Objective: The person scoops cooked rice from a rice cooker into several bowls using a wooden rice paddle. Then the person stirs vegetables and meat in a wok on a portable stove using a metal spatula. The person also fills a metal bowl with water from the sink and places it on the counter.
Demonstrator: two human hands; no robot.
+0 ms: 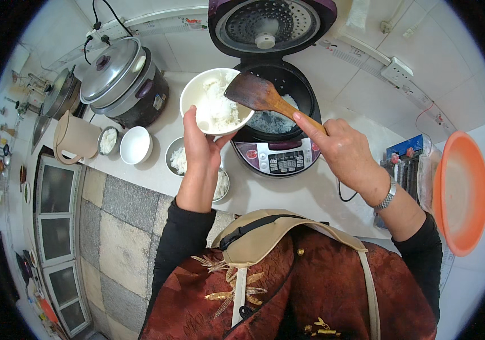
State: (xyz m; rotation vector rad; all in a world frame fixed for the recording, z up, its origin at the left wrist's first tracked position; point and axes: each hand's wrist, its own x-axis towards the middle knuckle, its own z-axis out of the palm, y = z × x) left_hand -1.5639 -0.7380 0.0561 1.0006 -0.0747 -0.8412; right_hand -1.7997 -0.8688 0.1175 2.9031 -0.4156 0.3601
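Observation:
My left hand point(202, 146) holds a white bowl point(189, 91) tilted beside the open rice cooker point(276, 159). Cooked rice point(219, 106) lies heaped in that bowl. In my right hand point(344, 151) is a wooden spatula point(268, 95), its dark blade over the bowl's right rim and touching or nearly touching the rice. More rice point(274, 121) covers the bottom of the cooker's dark inner pot point(306, 93), partly hidden by the spatula. The cooker's lid point(268, 25) stands raised at the back.
Left on the counter point(161, 187) are a lidded steel pot cooker point(136, 89), a beige pitcher point(74, 138), an upright white bowl point(136, 145) and several steel bowls of rice point(108, 141). Orange basins point(463, 195) lean at the right. A socket strip point(397, 71) is on the wall.

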